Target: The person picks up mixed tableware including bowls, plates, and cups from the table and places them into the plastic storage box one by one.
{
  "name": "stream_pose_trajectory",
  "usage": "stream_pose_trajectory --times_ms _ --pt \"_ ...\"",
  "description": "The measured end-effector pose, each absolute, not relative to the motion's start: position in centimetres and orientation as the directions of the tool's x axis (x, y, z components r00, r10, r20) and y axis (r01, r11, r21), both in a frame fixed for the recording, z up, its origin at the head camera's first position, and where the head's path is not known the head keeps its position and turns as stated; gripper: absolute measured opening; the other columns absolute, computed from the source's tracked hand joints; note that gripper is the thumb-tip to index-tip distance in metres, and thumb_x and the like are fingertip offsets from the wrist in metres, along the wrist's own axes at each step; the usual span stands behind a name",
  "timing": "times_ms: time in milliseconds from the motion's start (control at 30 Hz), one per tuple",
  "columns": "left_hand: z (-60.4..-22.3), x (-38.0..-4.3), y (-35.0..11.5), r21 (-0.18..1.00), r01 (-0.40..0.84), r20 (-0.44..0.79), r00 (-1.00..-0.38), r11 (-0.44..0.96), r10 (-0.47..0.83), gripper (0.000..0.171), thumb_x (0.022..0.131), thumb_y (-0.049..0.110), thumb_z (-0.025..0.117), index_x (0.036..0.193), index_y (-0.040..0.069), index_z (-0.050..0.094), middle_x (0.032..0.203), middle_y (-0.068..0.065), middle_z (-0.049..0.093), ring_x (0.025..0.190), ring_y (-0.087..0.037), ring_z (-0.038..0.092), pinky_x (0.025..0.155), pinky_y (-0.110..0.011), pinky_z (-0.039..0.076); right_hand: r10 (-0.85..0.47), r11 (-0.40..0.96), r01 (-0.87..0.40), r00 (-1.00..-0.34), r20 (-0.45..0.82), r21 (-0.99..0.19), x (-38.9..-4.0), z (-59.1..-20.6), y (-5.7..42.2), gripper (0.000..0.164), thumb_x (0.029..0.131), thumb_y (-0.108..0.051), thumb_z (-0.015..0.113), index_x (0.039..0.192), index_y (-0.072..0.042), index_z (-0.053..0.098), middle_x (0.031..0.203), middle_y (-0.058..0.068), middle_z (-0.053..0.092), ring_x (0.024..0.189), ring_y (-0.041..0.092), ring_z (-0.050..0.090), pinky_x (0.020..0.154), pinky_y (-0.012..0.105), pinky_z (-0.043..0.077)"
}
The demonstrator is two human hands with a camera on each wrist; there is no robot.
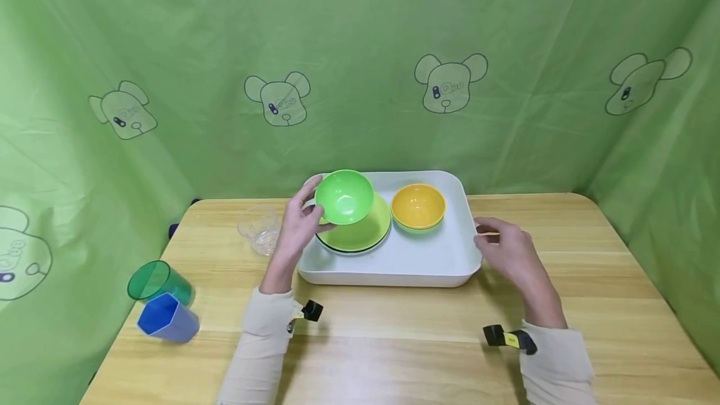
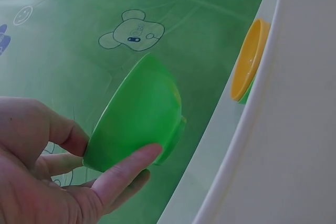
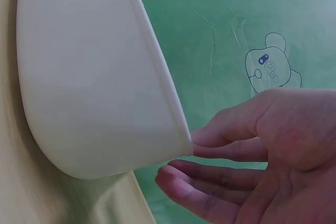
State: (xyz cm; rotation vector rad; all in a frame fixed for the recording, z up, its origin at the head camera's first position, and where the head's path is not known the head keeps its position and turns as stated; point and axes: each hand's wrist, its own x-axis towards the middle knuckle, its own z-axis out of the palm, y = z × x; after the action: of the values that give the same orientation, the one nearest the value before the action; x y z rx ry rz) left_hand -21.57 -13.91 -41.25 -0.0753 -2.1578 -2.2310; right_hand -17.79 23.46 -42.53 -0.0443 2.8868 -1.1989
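Observation:
My left hand (image 1: pixel 300 220) grips a bright green bowl (image 1: pixel 344 197) by its rim, tilted, above the left part of a white tray (image 1: pixel 433 261). In the left wrist view the thumb lies along the outside of this bowl (image 2: pixel 139 111). Below it, a lime-green plate (image 1: pixel 365 233) rests in the tray on another plate with a dark edge. To the right sits an orange bowl (image 1: pixel 418 205), stacked on a green one that is mostly hidden. At the tray's right side my right hand (image 1: pixel 509 252) pinches the rim between thumb and index finger, other fingers loosely bent.
Left of the tray stands a clear cup (image 1: pixel 261 230), partly behind the left wrist. Farther left are a green see-through cup (image 1: pixel 163 283) and a blue six-sided cup (image 1: pixel 171 319), close together. A green curtain (image 1: pixel 360 130) hangs behind the wooden table (image 1: pixel 394 355).

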Motion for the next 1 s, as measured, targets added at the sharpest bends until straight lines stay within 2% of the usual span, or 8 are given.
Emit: stream_pose_trajectory --times_ms 233,400,567,700,800,900,1000 --pt "-41.5 -21.4 -12.8 0.996 0.076 0.077 -0.997 -0.038 0.024 0.068 0.092 -0.015 0.041 0.157 0.008 0.041 0.144 -0.027 0.044 0.116 -0.041 0.059 0.078 -0.042 0.064 0.017 0.695 -0.058 -0.995 0.097 -0.717 -17.5 -42.2 23.4 0.044 0.1 -0.01 0.054 0.141 0.006 0.056 0.13 0.029 0.063 0.116 0.047 0.062 0.095 0.058 0.052" --pt "-41.6 -21.3 -12.0 0.996 0.074 0.076 -0.996 -0.047 0.044 0.068 0.093 -0.015 0.043 0.157 0.01 0.042 0.144 -0.026 0.044 0.115 -0.042 0.06 0.077 -0.041 0.064 0.048 0.683 -0.083 -0.986 0.159 -0.726 -17.4 -41.8 23.1 0.041 0.1 -0.009 0.055 0.138 0.006 0.058 0.13 0.028 0.064 0.116 0.045 0.063 0.098 0.061 0.051" --pt "-41.6 -21.1 -11.4 0.996 0.083 0.085 -0.995 -0.027 0.061 0.068 0.093 -0.015 0.044 0.156 0.01 0.043 0.147 -0.027 0.044 0.116 -0.046 0.061 0.075 -0.04 0.064 0.054 0.672 -0.127 -0.974 0.22 -0.729 -17.3 -41.3 22.5 0.039 0.1 -0.006 0.056 0.138 0.005 0.059 0.128 0.026 0.065 0.116 0.043 0.064 0.095 0.056 0.055" --pt "-41.7 -21.1 -11.0 0.996 0.083 0.084 -0.994 -0.012 0.075 0.068 0.093 -0.015 0.044 0.156 0.008 0.043 0.148 -0.028 0.043 0.118 -0.046 0.061 0.074 -0.04 0.064 0.054 0.644 -0.164 -0.965 0.258 -0.748 -17.2 -40.7 21.7 0.039 0.1 -0.008 0.059 0.138 0.002 0.061 0.125 0.022 0.068 0.115 0.038 0.065 0.093 0.044 0.058" --pt "-41.8 -21.1 -10.6 0.997 0.082 0.082 -0.993 -0.002 0.081 0.067 0.092 -0.015 0.044 0.156 0.009 0.044 0.148 -0.028 0.044 0.119 -0.045 0.061 0.073 -0.04 0.064 0.05 0.611 -0.194 -0.958 0.282 -0.767 -17.2 -40.5 21.0 0.039 0.1 -0.008 0.062 0.138 0.0 0.061 0.123 0.021 0.069 0.113 0.036 0.067 0.089 0.024 0.059" --pt "-41.8 -21.0 -10.4 0.996 0.091 0.09 -0.992 0.012 0.088 0.068 0.092 -0.015 0.045 0.155 0.01 0.045 0.146 -0.027 0.045 0.12 -0.045 0.06 0.073 -0.039 0.065 0.038 0.572 -0.219 -0.955 0.293 -0.79 -17.2 -40.4 20.2 0.04 0.099 -0.011 0.065 0.138 -0.001 0.061 0.122 0.02 0.069 0.11 0.033 0.067 0.083 0.008 0.052" --pt "-42.0 -21.0 -10.2 0.993 0.113 0.11 -0.989 0.021 0.1 0.068 0.091 -0.015 0.045 0.155 0.009 0.045 0.145 -0.028 0.046 0.12 -0.046 0.06 0.072 -0.04 0.065 0.028 0.542 -0.221 -0.96 0.28 -0.811 -17.3 -40.5 19.4 0.044 0.1 -0.018 0.067 0.14 -0.002 0.06 0.124 0.018 0.069 0.111 0.03 0.066 0.082 0.004 0.049"
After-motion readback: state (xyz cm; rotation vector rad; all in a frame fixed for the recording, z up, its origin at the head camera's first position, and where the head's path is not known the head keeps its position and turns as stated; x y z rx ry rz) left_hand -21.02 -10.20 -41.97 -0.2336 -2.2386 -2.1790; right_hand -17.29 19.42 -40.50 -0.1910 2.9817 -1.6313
